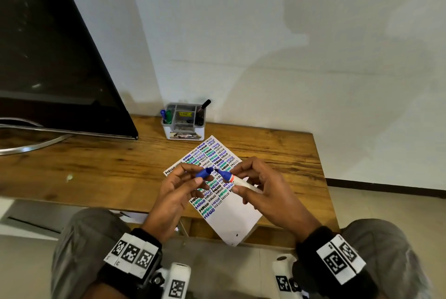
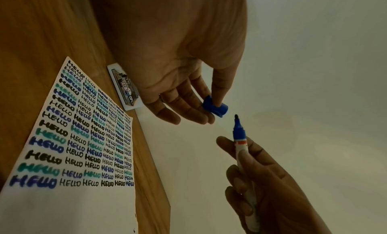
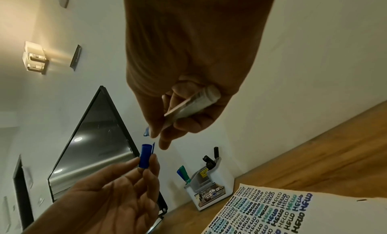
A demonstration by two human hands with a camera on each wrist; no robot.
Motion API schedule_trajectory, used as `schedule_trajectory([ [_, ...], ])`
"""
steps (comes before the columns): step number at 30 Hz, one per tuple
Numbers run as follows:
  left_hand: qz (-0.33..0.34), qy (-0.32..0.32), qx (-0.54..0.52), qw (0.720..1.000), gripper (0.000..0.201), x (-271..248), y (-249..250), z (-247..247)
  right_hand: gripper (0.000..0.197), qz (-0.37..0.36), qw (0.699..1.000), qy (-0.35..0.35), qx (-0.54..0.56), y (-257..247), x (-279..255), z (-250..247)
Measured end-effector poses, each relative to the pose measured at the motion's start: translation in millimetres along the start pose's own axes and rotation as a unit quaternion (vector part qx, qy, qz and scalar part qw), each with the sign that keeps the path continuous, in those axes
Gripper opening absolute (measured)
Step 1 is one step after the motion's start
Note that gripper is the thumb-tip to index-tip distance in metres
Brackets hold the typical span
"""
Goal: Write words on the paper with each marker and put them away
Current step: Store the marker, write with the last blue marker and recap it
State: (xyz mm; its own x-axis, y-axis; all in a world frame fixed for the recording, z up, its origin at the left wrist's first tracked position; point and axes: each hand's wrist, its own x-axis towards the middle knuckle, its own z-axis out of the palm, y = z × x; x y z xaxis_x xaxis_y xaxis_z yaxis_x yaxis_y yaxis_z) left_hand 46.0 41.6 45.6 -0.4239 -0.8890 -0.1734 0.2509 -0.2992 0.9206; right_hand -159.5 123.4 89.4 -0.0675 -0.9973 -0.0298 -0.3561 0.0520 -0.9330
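Your left hand (image 1: pixel 177 192) pinched the blue cap (image 1: pixel 204 172) between thumb and fingertips, its open end just short of the marker (image 1: pixel 237 180) tip. Your right hand (image 1: pixel 265 190) gripped the marker's white barrel above the paper (image 1: pixel 231 212), which lay on the desk (image 1: pixel 108 166) near the holder (image 1: pixel 184 121).

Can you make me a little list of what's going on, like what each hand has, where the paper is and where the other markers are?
left hand: pinches the blue cap, off the marker
right hand: grips the blue marker, tip bare and pointing at the cap
gap: tip and cap close, not joined
paper: flat on the wooden desk, rows of HELLO in black, blue and green, its near end blank
organizer: at the desk's back edge by the wall; blue and green markers in its left compartment, black ones in its right
monitor: dark, on the left
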Motion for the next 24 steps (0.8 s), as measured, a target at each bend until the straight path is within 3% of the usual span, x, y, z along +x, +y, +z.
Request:
schedule_trajectory([
  [11, 0.021, -0.035, 0.1, 0.994, 0.024, 1.0, -5.0, 0.9, 0.025, -0.052, 0.979, -0.024, -0.195, 0.3, 5.4, -7.4],
  [17, 0.058, -0.055, 0.149, 0.986, 0.024, 2.4, -2.8, 1.2, 0.027, -0.054, 0.976, -0.046, -0.205, -4.3, 12.3, -11.5],
  [20, 0.09, -0.057, 0.213, 0.971, 0.019, 3.0, -1.2, -0.1, 0.024, -0.095, 0.969, -0.034, -0.227, -1.3, 12.4, -10.3],
  [24, 0.166, -0.053, 0.32, 0.931, 0.014, 2.4, 3.9, 1.5, 0.021, -0.156, 0.95, -0.013, -0.269, 2.0, 10.9, -6.7],
])
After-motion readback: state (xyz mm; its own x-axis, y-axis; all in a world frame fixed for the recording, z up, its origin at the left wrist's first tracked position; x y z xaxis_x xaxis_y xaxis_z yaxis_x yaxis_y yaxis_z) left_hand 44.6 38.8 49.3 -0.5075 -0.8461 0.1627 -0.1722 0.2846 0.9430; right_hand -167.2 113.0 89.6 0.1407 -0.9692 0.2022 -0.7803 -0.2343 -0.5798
